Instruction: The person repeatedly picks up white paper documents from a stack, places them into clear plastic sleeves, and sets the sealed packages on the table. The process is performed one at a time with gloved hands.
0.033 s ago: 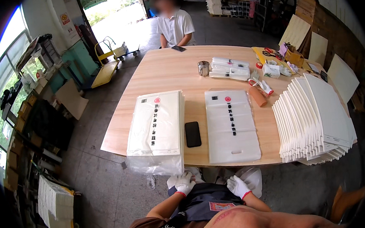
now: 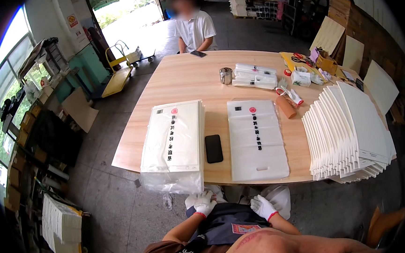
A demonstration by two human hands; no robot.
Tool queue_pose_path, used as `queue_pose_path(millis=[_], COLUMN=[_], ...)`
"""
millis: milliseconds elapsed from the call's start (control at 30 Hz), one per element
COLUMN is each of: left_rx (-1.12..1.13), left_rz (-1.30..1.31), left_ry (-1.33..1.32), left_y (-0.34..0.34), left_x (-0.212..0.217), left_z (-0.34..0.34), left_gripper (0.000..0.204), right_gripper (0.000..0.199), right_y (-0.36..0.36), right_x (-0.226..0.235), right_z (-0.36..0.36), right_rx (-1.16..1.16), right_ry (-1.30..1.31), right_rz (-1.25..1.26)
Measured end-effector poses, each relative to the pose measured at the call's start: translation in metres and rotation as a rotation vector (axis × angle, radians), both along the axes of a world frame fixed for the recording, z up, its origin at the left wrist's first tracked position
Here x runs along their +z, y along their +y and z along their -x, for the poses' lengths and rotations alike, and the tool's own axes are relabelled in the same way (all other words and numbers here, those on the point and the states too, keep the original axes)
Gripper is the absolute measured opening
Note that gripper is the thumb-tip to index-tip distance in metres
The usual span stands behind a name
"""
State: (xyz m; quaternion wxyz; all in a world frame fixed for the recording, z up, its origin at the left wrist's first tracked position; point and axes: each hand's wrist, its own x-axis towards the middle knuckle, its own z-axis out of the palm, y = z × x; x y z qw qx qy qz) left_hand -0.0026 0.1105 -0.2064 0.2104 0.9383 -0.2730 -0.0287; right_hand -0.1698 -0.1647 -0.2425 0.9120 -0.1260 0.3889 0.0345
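Observation:
Both my hands wear white gloves with red cuffs and rest on my lap below the table's near edge. My left hand [image 2: 204,204] lies with loosely bent fingers, nearest to the stack of papers in clear plastic bags [image 2: 185,146] at the left. My right hand [image 2: 264,207] lies flat on my thigh with nothing visible in it. Above it on the table is a flat pile of printed clear plastic bags [image 2: 260,162] with a handle slot. A black phone [image 2: 214,149] sits between the two piles. At the right, a large fanned stack of white paper packets [image 2: 341,135] leans over itself.
The wooden table [image 2: 161,77] also holds a metal cup [image 2: 225,76], rolled plastic bags [image 2: 255,76], a brown roll [image 2: 285,107], scissors [image 2: 304,60] and a small box [image 2: 326,62]. A person in white [image 2: 196,30] sits opposite. A yellow trolley [image 2: 117,80] stands left.

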Motion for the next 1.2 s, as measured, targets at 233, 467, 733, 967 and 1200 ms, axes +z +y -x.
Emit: queue_pose_path(millis=[233,467,733,967,1200], left_rx=[-0.009,-0.023,-0.455,-0.369,-0.503], left_rz=[-0.089,-0.059,0.427,-0.06,-0.013], left_ry=[0.054,0.025,-0.244,0.019,0.166], left_y=[-0.005,-0.009,-0.138,-0.24,-0.242], left_x=[0.017,0.022,0.106,0.109,0.103], left_z=[0.003,0.005,-0.002,-0.04,-0.043], left_gripper=[0.039,0.036,0.02,0.028,0.023], right_gripper=[0.027,0.025,0.026,0.032,0.029], right_y=[0.0,0.001,0.007,0.003,-0.002], right_x=[-0.003,0.001,0.003,-0.001,0.003], right_z=[0.002,0.007,-0.001,0.006,0.016], right_rx=[0.029,-0.01,0.027,0.021,-0.016], right_ry=[-0.008,-0.03,0.041,-0.021,0.041], right_rz=[0.057,0.052,0.125,0.156,0.172])
